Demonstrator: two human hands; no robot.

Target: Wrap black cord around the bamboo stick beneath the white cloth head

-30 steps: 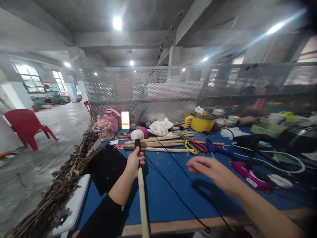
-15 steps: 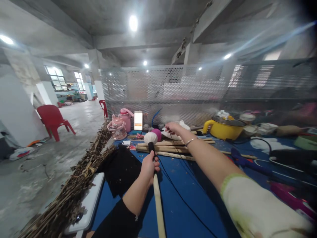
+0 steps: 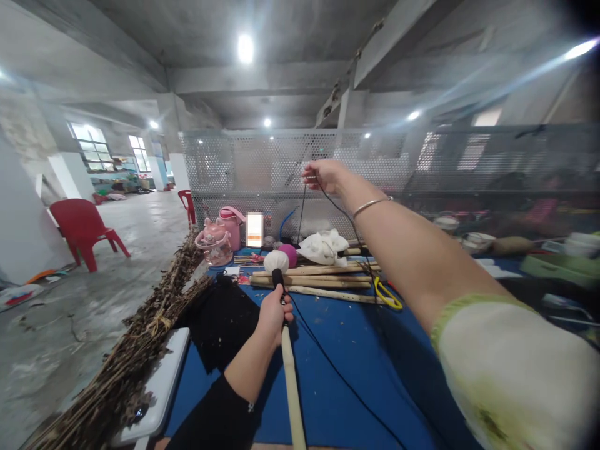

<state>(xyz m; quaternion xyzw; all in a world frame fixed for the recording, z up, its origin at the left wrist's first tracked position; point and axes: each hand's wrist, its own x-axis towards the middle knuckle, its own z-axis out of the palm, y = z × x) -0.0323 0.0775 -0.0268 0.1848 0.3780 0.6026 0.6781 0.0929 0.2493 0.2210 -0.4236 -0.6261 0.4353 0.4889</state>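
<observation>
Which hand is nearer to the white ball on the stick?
The left hand: it grips the stick just below the white ball. The right hand is raised well above, holding a black cord.

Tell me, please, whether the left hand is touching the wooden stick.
Touching: the head view shows the left hand with its fingers wrapped around the upper part of the wooden stick.
</observation>
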